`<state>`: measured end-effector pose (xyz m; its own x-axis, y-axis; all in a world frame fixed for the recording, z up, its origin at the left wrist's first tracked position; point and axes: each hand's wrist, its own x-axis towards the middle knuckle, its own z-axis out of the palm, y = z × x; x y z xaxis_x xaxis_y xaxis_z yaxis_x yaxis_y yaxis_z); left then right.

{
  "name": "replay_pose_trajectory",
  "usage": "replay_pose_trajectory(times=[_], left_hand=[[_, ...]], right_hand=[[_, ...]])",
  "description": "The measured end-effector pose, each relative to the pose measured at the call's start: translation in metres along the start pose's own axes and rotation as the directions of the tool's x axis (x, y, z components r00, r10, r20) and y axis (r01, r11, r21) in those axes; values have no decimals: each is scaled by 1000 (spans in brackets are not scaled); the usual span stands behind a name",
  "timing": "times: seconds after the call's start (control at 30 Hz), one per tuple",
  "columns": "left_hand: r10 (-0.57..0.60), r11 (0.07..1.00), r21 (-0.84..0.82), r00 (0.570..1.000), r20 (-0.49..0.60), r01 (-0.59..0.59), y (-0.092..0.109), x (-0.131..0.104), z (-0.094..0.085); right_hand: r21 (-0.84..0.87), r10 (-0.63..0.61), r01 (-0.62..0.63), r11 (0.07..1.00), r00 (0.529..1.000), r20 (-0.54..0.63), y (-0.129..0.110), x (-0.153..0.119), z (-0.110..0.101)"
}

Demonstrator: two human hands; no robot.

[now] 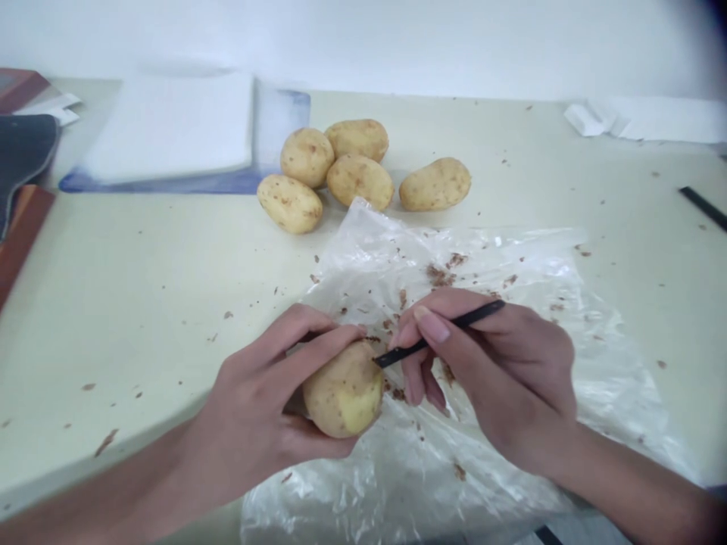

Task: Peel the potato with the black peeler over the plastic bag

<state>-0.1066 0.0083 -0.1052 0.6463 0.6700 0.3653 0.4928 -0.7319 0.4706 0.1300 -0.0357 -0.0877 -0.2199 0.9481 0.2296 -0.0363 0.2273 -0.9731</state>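
My left hand [266,393] is wrapped round a potato [344,390] from its left side, above the plastic sheet. A pale yellow patch on the potato's near face has lost its brown skin. Pinched like a pen in my right hand [488,363] is a thin black stick-like tool [477,313]. Its lower tip touches the potato's upper right side; the exact kind of tool is unclear. Below both hands lies a crumpled clear plastic sheet [511,454], scattered with brown skin scrapings [440,276].
Several potatoes [360,180] lie in a group behind the sheet. White paper [176,129] rests on a blue-edged mat [284,113] at the back left. Brown and dark objects [26,235] edge the far left. Crumpled white paper [591,119] and a black strip [704,208] lie on the right.
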Motion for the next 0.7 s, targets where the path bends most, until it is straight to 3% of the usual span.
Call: replay_pose_trajectory(times=[0.17, 0.37, 0.5, 0.57, 0.7], left_hand=[[48, 999, 17, 999, -2, -48, -1, 1, -1], [31, 999, 31, 999, 35, -32, 0, 2, -5], [58, 998, 5, 998, 22, -58, 0, 4, -5], [68, 998, 12, 998, 16, -68, 0, 5, -4], [40, 999, 27, 999, 29, -41, -1, 3, -3]], right_hand=[[34, -106, 105, 994, 994, 34, -1, 1, 6], [-23, -60, 59, 998, 997, -48, 4, 1, 0], [-68, -178, 181, 981, 983, 53, 0, 3, 4], [-101, -165, 170, 980, 984, 63, -1, 5, 6], [-106, -69, 66, 992, 997, -24, 1, 4, 3]])
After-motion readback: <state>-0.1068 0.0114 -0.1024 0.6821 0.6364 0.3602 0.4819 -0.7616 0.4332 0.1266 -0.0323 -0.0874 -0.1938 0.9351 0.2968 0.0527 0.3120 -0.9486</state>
